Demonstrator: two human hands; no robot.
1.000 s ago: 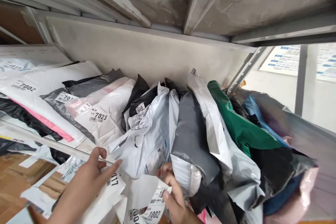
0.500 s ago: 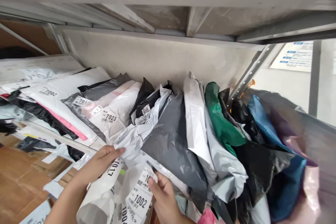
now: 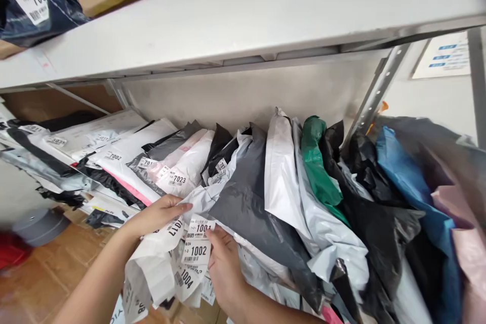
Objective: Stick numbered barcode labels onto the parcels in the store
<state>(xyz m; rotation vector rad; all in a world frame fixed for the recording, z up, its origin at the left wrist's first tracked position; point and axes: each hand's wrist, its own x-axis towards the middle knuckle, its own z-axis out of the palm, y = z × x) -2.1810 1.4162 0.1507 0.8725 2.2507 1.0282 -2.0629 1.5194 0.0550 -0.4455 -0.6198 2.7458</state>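
White paper label strip (image 3: 195, 252), edge pinched by the right hand (image 3: 225, 262), just beside the left hand (image 3: 164, 212), whose grip cannot be told; apparent step, readying the top label (image 3: 198, 226); peeling would need steady tension.

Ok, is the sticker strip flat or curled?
Mostly curled: the strip loops below the left hand, though labels 1001 and 1002 at the right hand look flat.

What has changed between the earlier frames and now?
The dark grey parcel has flopped leftward over the crumpled white bag; label 1001, partly hidden before, now reads in full. The right hand still holds the label strip; the 7023 parcel stayed put.
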